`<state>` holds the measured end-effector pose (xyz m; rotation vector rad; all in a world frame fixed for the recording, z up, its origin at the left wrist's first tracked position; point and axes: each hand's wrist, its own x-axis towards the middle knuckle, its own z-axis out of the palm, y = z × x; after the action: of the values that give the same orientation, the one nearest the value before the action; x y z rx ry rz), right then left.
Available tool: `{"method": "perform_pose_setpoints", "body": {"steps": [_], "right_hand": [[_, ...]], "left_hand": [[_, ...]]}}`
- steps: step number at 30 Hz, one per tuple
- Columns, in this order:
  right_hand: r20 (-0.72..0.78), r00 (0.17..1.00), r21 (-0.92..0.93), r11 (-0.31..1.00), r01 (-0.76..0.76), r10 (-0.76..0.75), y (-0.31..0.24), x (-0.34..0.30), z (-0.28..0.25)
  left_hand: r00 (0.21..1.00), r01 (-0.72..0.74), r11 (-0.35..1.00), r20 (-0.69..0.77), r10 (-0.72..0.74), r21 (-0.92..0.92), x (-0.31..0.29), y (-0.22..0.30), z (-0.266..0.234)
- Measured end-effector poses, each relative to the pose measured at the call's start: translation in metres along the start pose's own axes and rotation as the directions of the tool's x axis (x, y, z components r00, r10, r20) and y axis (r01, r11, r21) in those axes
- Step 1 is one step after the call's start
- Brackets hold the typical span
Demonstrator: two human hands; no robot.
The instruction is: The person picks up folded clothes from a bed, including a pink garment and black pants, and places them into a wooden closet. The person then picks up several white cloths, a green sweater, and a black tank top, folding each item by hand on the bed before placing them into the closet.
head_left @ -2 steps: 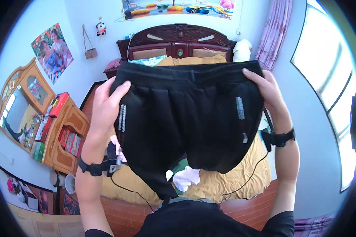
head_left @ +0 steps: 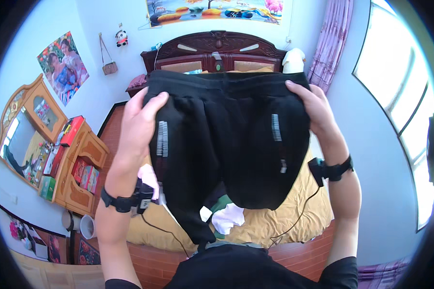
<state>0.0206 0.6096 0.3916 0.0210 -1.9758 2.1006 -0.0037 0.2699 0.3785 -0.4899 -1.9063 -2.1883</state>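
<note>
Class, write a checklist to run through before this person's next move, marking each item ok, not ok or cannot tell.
1. Left hand grips the black trousers near the waistband: ok.
2. Right hand grips the opposite end: ok.
3. Waistband spread between the hands: ok.
4. Trouser legs hang level: not ok; the picture-left one reaches lower.
5. Bed free of other items: not ok; white cloth lies there.
6. Trousers' far side unmarked: cannot tell; hidden.

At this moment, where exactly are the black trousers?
In the head view, the black trousers are in the centre, stretched between the left hand and the right hand, above the yellow-brown bedsheet.
</note>
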Motion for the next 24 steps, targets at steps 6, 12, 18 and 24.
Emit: {"method": "perform_pose_setpoints", "body": {"steps": [6,12,18,24], "right_hand": [[0.179,0.889,-0.233,0.86,0.454,-0.421,-0.009,-0.03,0.086],[0.395,0.732,-0.388,0.621,0.68,-0.555,-0.061,-0.032,0.082],[0.309,0.892,-0.424,0.791,0.441,-0.331,-0.092,-0.021,0.079],[0.198,0.941,-0.308,0.894,0.326,-0.275,-0.132,-0.069,0.078]], "left_hand": [[0.918,-0.274,0.958,0.32,0.235,0.08,-0.017,0.022,0.086],[0.823,-0.327,0.944,0.504,0.262,0.044,0.002,0.043,0.085],[0.574,-0.78,0.157,0.593,0.565,0.606,0.012,0.129,0.066],[0.681,-0.685,0.474,0.718,0.144,0.554,0.082,0.152,0.077]]}}
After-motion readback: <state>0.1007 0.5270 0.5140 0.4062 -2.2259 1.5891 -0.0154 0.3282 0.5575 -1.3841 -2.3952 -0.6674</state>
